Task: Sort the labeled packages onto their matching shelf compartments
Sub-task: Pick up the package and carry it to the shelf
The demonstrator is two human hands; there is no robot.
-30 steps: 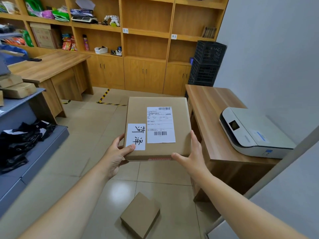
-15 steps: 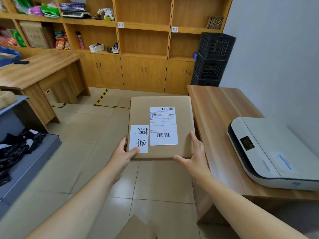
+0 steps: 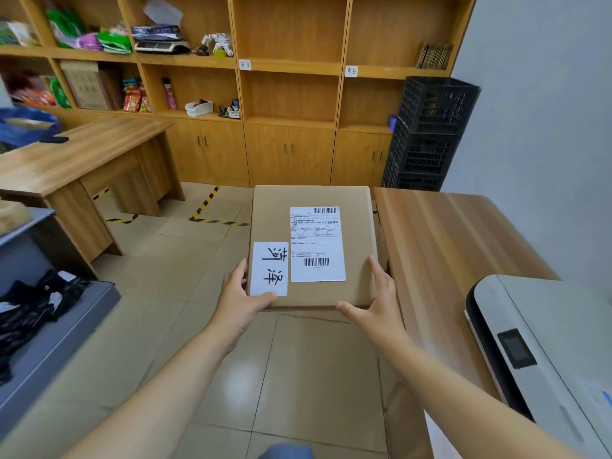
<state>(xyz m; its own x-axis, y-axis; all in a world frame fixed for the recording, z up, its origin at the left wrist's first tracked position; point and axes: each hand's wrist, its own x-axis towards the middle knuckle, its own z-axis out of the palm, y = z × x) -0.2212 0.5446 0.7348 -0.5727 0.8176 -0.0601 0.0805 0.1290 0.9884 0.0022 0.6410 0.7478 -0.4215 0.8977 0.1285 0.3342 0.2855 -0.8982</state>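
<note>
We hold a flat cardboard package [image 3: 311, 246] level in the air over the tiled floor [image 3: 185, 293], just left of the near desk [image 3: 443, 246] and facing the wooden shelf unit [image 3: 291, 94]. Our left hand [image 3: 240, 303] clamps its near left corner, thumb lying on the handwritten white label [image 3: 269, 268]; our right hand [image 3: 377, 309] clamps the near right corner, thumb along the near edge. The fingers of both hands are hidden beneath the package. A printed shipping label [image 3: 317, 244] sits beside the handwritten one, its small print too fine to read. Two small tags [image 3: 245, 64] [image 3: 351, 71] are stuck on a shelf edge, their writing too blurred to make out. A white printer [image 3: 543, 352] on the desk's near right corner is cut off by the frame. Black crates [image 3: 427, 134] stand stacked behind the desk's far edge.
</note>
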